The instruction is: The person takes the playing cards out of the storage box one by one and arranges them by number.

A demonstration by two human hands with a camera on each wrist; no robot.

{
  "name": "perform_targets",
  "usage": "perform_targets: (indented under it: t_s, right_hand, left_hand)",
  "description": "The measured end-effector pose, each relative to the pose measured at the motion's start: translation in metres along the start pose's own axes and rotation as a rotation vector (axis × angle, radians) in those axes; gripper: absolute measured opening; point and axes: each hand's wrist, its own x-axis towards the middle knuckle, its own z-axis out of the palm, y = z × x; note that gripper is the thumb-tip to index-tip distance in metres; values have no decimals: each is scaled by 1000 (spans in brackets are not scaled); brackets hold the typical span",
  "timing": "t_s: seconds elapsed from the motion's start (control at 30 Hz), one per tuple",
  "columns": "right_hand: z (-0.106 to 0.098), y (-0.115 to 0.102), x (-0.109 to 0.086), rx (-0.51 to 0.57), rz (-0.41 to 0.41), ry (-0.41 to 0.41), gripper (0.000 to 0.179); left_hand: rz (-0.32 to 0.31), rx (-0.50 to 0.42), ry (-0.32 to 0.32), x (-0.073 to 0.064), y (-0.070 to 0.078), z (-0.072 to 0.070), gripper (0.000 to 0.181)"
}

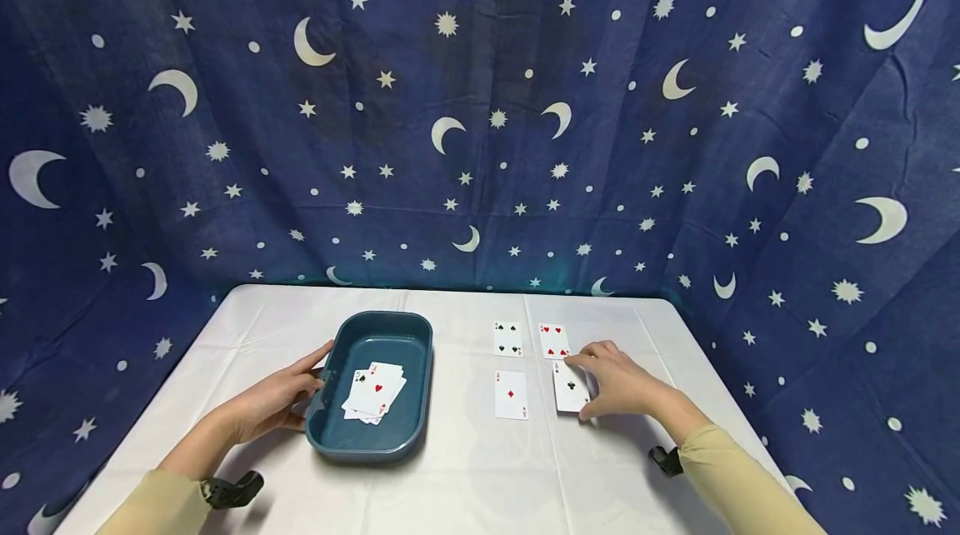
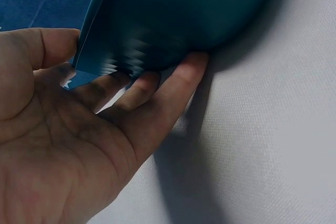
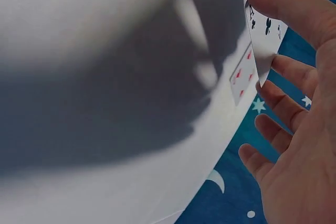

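A blue-green tray (image 1: 367,457) stands on the left half of the white table. My left hand (image 1: 273,396) holds its left side, thumb at the rim and fingers against the outer wall in the left wrist view. Inside lies a loose pile of playing cards (image 1: 375,395), an ace of hearts on top. On the right, my right hand (image 1: 622,382) pinches an ace of clubs (image 1: 572,386) by its edges; the right wrist view shows the card (image 3: 266,27) between thumb and fingers. Near it lie a four of hearts (image 1: 553,340), a four of spades (image 1: 507,339) and an ace of diamonds (image 1: 512,395).
A white cloth covers the table (image 1: 465,477), with rounded corners at the far edge. Behind and along the sides hangs a dark blue curtain (image 1: 480,168) patterned with moons and stars. A black strap (image 1: 232,491) sits on the left wrist, another (image 1: 665,461) on the right.
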Motion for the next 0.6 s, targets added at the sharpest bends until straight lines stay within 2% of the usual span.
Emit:
perform_targets:
  t_s: [0.6]
  right_hand:
    - [13, -5, -1, 15, 43, -79, 86]
  left_hand:
    - [-4, 14, 28, -2, 2, 3, 80]
